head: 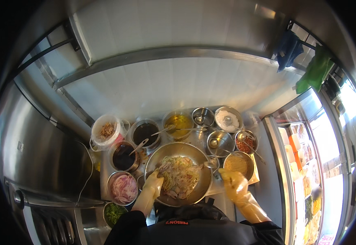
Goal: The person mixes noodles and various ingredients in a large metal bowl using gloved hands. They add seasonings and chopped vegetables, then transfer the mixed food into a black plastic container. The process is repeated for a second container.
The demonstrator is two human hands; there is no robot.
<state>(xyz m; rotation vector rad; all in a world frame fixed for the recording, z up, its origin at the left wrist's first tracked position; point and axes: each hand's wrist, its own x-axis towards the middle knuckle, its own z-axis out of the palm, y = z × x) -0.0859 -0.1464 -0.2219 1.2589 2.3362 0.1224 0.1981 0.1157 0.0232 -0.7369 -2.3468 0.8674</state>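
Observation:
A wide metal bowl (pixel 204 153) holds a heap of noodles (pixel 178 176) mixed with other ingredients. My left hand (pixel 153 183), in a thin translucent glove, reaches over the bowl's left rim with its fingertips at the noodles; whether it grips any is unclear. Outside the bowl to the right is my right hand (pixel 234 180), in a plastic glove, its fingers curled near the edge of a bowl of tan powder (pixel 237 165); I cannot tell whether it holds something. A small metal cup with a spoon (pixel 210 163) stands between the bowl and my right hand.
Sliced onions (pixel 124 188) and chopped greens (pixel 114 214) stand in bowls at left. Behind are dark liquids (pixel 124 156), yellow oil (pixel 178 125), white powder (pixel 227 119), peanuts (pixel 246 144) and a white bucket (pixel 106 141), with several ladle handles sticking out. A lit display case (pixel 288 180) borders the right.

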